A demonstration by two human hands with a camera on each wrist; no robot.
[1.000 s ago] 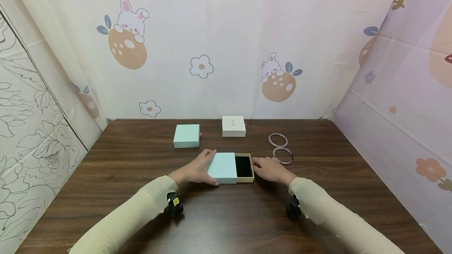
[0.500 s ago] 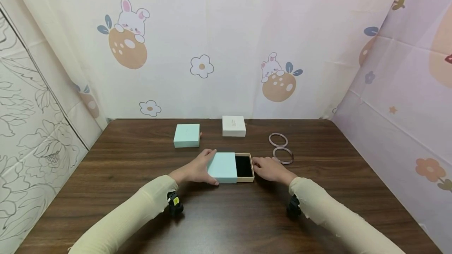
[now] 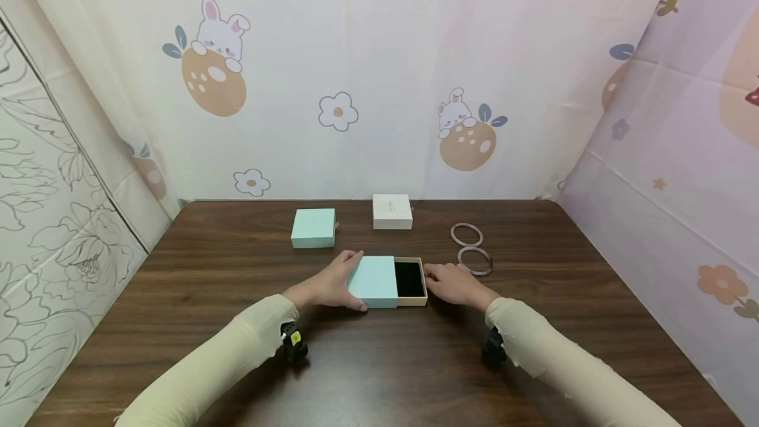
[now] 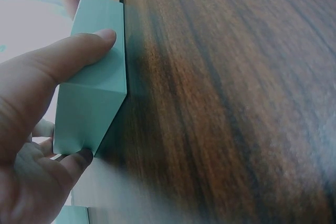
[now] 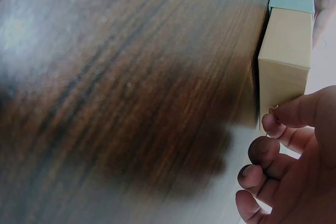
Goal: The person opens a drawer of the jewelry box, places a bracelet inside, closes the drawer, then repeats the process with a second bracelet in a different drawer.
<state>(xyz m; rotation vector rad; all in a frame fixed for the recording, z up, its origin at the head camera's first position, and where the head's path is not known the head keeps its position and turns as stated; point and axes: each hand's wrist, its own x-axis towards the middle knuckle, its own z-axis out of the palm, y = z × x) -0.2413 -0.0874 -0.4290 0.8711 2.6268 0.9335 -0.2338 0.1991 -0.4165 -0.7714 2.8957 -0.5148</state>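
A light-green drawer box lies on the table, its outer sleeve (image 3: 373,280) on the left and its tan inner drawer (image 3: 410,302) partly out to the right. Black lining shows inside the drawer. My left hand (image 3: 332,284) grips the sleeve from its left end, thumb on the near side (image 4: 97,69) and fingers at the end and far side. My right hand (image 3: 456,284) is at the drawer's outer end (image 5: 283,85). There its thumb and index finger pinch a small pull tab (image 5: 273,108), mostly hidden by the fingertips; the other fingers are curled.
Another light-green box (image 3: 313,228) stands at the back left, a white box (image 3: 392,211) at the back middle. Two pale ring-shaped bangles (image 3: 467,235) lie beyond my right hand, the nearer one close to it. A printed curtain (image 3: 391,38) hangs behind the brown table (image 3: 379,368).
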